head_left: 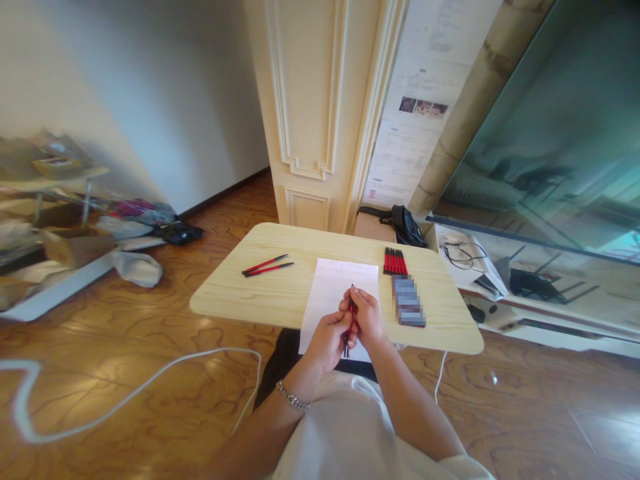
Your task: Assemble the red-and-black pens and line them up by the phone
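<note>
Both my hands meet over a white sheet of paper (345, 273), closed around a red and black pen (352, 312). My left hand (327, 337) grips the pen's lower part, its thumb lying along the barrel. At the upper end, the fingers of my right hand (369, 317) pinch the black part. My fingers cover much of the barrel. Two similar pens (270, 267) lie at the table's left, touching or nearly touching at one end. Several more red and black pens (395, 261) lie in a neat row at the right, just above a blurred-out phone-like rectangle (409, 300).
The light wooden table (225, 293) has rounded corners. A white cable (150, 385) runs over the wooden floor at left. Boxes and bags (75, 233) are piled farther left. A black bag (406, 225) sits behind the table, near a router (535, 285) below a large screen (560, 147).
</note>
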`<state>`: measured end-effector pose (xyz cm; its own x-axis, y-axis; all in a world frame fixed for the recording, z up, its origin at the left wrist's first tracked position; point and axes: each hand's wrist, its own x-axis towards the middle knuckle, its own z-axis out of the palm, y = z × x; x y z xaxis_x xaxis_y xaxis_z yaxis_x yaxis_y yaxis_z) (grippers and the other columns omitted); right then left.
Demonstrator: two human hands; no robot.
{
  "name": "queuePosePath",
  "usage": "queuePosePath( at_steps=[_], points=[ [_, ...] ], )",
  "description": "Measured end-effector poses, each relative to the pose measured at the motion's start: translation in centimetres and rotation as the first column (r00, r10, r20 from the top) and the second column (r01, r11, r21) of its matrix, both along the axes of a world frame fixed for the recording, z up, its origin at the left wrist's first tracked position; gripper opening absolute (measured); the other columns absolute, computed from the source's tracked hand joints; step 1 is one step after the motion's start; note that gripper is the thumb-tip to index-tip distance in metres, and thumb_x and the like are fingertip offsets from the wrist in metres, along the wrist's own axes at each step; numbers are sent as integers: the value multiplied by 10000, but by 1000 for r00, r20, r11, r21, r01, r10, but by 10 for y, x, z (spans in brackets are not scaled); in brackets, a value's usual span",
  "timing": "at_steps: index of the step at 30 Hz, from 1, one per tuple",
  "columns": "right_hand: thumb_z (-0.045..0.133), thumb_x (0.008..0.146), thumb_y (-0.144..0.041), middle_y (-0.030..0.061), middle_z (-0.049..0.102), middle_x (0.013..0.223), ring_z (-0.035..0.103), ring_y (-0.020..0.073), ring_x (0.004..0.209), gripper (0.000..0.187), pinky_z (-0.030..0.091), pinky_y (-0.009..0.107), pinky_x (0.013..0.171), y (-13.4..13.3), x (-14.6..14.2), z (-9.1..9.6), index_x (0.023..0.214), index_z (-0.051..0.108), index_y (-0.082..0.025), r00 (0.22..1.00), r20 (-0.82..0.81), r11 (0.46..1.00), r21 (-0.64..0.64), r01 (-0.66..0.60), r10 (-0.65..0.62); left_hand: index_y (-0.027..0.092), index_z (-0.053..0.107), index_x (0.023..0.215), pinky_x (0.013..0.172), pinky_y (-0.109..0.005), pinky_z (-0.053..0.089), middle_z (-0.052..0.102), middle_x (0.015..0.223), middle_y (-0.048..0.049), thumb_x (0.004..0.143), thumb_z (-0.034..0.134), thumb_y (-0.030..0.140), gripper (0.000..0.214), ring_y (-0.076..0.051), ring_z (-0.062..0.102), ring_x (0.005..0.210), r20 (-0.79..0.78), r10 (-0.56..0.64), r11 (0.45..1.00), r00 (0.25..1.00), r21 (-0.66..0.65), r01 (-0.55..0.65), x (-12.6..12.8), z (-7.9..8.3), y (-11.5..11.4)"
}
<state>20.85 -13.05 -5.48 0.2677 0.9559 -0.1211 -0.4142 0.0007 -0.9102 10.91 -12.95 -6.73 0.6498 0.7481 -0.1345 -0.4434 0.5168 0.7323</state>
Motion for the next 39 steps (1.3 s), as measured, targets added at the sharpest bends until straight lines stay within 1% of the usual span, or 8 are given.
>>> queuePosePath(
  at_steps=[4, 7, 12, 17, 26, 29, 34, 39],
  points=[
    [518, 812, -534, 18, 637, 691, 433, 64, 347, 359, 293, 177, 283, 0, 4, 1, 892, 577, -189, 985, -132, 993, 42, -110, 114, 125, 583, 738, 470, -222, 362, 544, 589, -18, 785, 642, 354, 241, -89, 489, 480, 74, -77, 995, 994, -51, 81, -3, 5, 1],
    [513, 815, -531, 63, 670, 811, 488, 79, 426, 399, 333, 184, 332, 0, 8, 0, 967, 614, -175, 989, -88, 993, 30, -116, 118, 122, 597, 744, 499, -224, 395, 570, 622, -26, 764, 669, 350, 241, -90, 515, 504, 21, -19, 1000, 1000, -9, 19, -3, 5, 2],
    [584, 790, -478, 57, 664, 820, 599, 147, 710, 344, 469, 235, 571, 3, 13, -7, 954, 642, -181, 977, 167, 991, 52, 127, -134, 134, 622, 767, 501, -221, 431, 573, 594, -7, 686, 731, 380, 281, -95, 523, 503, -203, 133, 988, 970, 106, -113, -3, 1, 4],
    [662, 726, -457, 28, 621, 676, 561, 140, 645, 307, 452, 251, 585, 6, 12, -11, 808, 635, -163, 927, 271, 966, 63, 250, -258, 143, 633, 764, 557, -259, 487, 589, 605, -8, 662, 738, 419, 313, -117, 556, 540, -279, 144, 982, 950, 158, -103, -2, -4, 3],
    [607, 763, -487, 24, 631, 744, 417, 76, 431, 328, 262, 196, 355, -3, 13, -5, 906, 617, -192, 995, -90, 999, -13, -42, 41, 122, 629, 753, 528, -244, 438, 581, 643, -34, 719, 693, 435, 321, -104, 533, 531, -105, 11, 1000, 994, -11, -12, -4, -3, -4],
    [614, 757, -482, 44, 644, 768, 517, 111, 530, 339, 364, 211, 426, -4, 15, -6, 916, 629, -184, 993, -111, 999, -5, -39, 38, 117, 640, 751, 542, -245, 437, 584, 634, -33, 689, 729, 398, 301, -108, 540, 545, -128, 33, 999, 991, -5, -34, -4, -3, -3],
    [610, 754, -483, 70, 669, 852, 604, 171, 777, 366, 455, 261, 615, -2, 17, -7, 956, 661, -182, 991, 90, 995, 8, 96, -97, 122, 642, 778, 570, -255, 453, 617, 675, -33, 667, 752, 350, 276, -114, 570, 551, -210, 111, 992, 971, 75, -97, -4, -7, 2],
    [653, 724, -462, 36, 656, 769, 581, 139, 699, 323, 437, 253, 610, -1, 16, -7, 873, 643, -176, 949, 262, 983, 12, 181, -177, 127, 629, 746, 510, -236, 430, 618, 620, -26, 640, 767, 353, 286, -118, 563, 512, -251, 152, 984, 956, 131, -122, -4, -8, 3]
  ],
)
